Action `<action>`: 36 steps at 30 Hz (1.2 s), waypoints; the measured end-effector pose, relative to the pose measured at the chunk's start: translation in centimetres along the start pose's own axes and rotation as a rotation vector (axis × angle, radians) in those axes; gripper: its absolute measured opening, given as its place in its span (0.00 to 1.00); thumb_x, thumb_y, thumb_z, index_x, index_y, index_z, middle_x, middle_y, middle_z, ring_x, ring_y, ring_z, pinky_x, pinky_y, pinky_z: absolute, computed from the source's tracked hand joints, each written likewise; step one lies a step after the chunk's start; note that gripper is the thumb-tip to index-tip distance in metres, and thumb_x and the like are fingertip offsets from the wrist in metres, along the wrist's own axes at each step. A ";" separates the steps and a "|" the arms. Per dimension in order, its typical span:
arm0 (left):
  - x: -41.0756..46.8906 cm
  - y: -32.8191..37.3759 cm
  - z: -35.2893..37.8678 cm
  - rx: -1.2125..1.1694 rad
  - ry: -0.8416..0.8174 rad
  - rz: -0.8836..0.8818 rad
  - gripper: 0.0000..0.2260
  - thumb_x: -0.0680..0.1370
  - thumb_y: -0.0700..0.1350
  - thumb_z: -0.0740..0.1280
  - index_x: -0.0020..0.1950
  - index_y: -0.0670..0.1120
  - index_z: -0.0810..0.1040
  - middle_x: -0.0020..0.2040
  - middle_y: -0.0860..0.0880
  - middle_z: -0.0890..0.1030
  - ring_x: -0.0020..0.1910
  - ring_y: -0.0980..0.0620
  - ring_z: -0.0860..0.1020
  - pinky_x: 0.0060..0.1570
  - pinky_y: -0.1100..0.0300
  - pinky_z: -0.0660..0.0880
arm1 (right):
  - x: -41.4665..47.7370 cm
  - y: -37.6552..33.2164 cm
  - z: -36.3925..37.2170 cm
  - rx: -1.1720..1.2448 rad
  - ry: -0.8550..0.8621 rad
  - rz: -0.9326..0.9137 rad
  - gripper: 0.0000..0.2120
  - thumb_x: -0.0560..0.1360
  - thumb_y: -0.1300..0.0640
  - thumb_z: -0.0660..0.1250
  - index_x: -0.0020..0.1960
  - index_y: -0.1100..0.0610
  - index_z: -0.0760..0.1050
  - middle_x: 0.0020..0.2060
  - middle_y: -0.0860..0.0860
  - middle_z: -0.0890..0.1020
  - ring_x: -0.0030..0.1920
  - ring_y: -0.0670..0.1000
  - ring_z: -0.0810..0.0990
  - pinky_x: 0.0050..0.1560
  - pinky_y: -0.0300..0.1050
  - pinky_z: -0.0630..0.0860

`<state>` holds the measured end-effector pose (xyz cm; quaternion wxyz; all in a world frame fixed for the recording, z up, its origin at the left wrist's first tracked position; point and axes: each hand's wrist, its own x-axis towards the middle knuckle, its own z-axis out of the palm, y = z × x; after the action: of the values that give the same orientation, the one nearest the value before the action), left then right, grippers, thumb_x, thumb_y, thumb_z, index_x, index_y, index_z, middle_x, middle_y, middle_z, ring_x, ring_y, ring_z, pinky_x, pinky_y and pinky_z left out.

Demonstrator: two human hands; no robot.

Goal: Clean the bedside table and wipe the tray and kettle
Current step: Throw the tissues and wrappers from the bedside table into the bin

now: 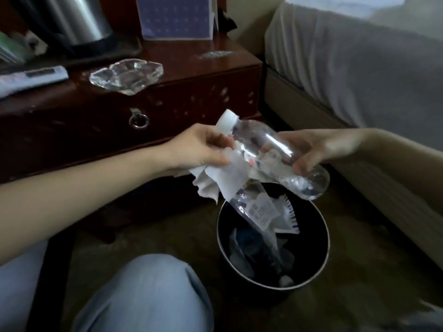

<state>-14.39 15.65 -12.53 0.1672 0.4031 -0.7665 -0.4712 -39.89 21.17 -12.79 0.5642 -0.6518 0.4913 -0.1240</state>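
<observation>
I see the bin (309, 226) on the floor (153, 238) between bedside table (191, 75), left, and bed (347, 68), right; on the table, kettle (79, 20) behind what may be an ashtray (127, 74)

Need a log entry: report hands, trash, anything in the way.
Left hand grips tissues and wrappers; right hand grips capped bottle. All held over bin, already part full. Nothing between hands and bin.
</observation>
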 end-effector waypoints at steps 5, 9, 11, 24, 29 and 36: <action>2.6 -4.5 5.5 -0.044 -0.014 -0.031 0.15 0.70 0.35 0.72 0.55 0.40 0.76 0.50 0.48 0.78 0.48 0.56 0.77 0.44 0.68 0.75 | 0.5 6.1 2.1 0.106 -0.045 0.105 0.33 0.63 0.66 0.71 0.65 0.54 0.65 0.57 0.53 0.78 0.56 0.52 0.80 0.53 0.48 0.78; 3.7 -7.4 7.8 0.082 -0.353 -0.166 0.15 0.74 0.34 0.68 0.59 0.45 0.72 0.56 0.45 0.79 0.55 0.51 0.78 0.55 0.62 0.74 | 1.4 9.2 3.2 -0.093 -0.014 0.251 0.26 0.70 0.68 0.69 0.64 0.52 0.67 0.59 0.51 0.76 0.58 0.49 0.77 0.51 0.35 0.77; 3.7 -8.1 7.8 0.177 -0.420 -0.173 0.14 0.75 0.34 0.66 0.59 0.45 0.73 0.57 0.45 0.80 0.58 0.51 0.77 0.59 0.59 0.73 | 1.8 9.5 3.2 -0.210 0.052 0.277 0.18 0.73 0.65 0.67 0.60 0.51 0.72 0.55 0.50 0.78 0.52 0.48 0.79 0.46 0.35 0.76; -0.5 -4.3 -5.9 0.619 -0.139 0.057 0.09 0.76 0.46 0.64 0.49 0.60 0.79 0.46 0.65 0.75 0.49 0.64 0.74 0.51 0.56 0.73 | 9.7 -2.7 2.7 -0.874 0.393 -0.503 0.13 0.74 0.52 0.59 0.54 0.50 0.78 0.45 0.44 0.80 0.46 0.47 0.74 0.43 0.44 0.75; -3.0 2.5 -16.5 0.632 -0.182 0.019 0.12 0.78 0.46 0.63 0.60 0.57 0.77 0.57 0.60 0.76 0.57 0.63 0.72 0.59 0.57 0.70 | 11.2 -13.8 -0.2 -0.858 0.323 -0.607 0.17 0.75 0.51 0.56 0.57 0.54 0.78 0.48 0.50 0.81 0.48 0.55 0.77 0.43 0.48 0.77; -5.6 9.3 -28.9 0.565 -0.123 -0.053 0.17 0.76 0.54 0.57 0.62 0.56 0.76 0.54 0.65 0.73 0.56 0.66 0.69 0.56 0.63 0.69 | 14.5 -26.9 -4.3 -0.806 0.203 -0.672 0.14 0.76 0.53 0.57 0.56 0.54 0.78 0.46 0.49 0.81 0.45 0.54 0.77 0.39 0.52 0.78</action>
<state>3.19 5.19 10.58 -0.0112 0.4244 -0.8652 -0.2667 -22.45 3.94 6.01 0.1480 -0.9230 0.3164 -0.1617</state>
